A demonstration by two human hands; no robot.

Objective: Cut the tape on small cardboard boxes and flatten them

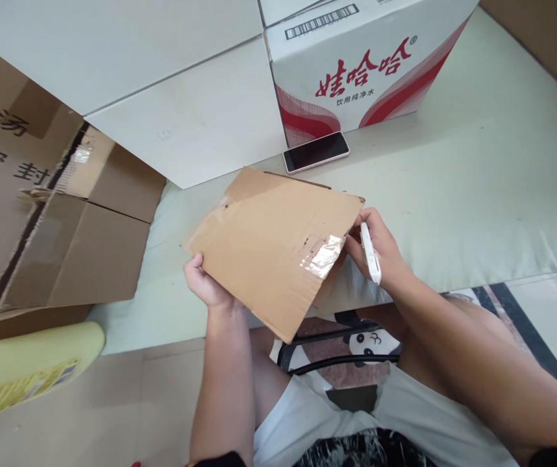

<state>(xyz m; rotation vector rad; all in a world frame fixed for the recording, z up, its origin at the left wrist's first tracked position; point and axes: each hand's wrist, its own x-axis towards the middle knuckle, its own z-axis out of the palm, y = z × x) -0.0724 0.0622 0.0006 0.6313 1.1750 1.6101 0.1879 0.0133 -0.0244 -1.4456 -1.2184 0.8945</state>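
Observation:
A tan piece of cardboard (269,240), perhaps a flattened box, is tilted above the cloth-covered surface in front of me. Clear shiny tape (324,256) sticks to its right part. My left hand (210,282) grips its lower left edge, thumb on top and the other fingers hidden beneath. At the right edge, my right hand (378,243) is closed around a slim white tool (371,253) that looks like a utility knife; no blade shows. Its fingertips reach the cardboard's edge and are partly hidden behind it.
White cartons (185,110) and a red-and-white water carton (356,84) stand at the back. A phone (316,152) leans against the latter. Brown boxes (78,246) are stacked at left, above a yellow bottle-like container (35,366). A panda-patterned seat (369,344) shows below.

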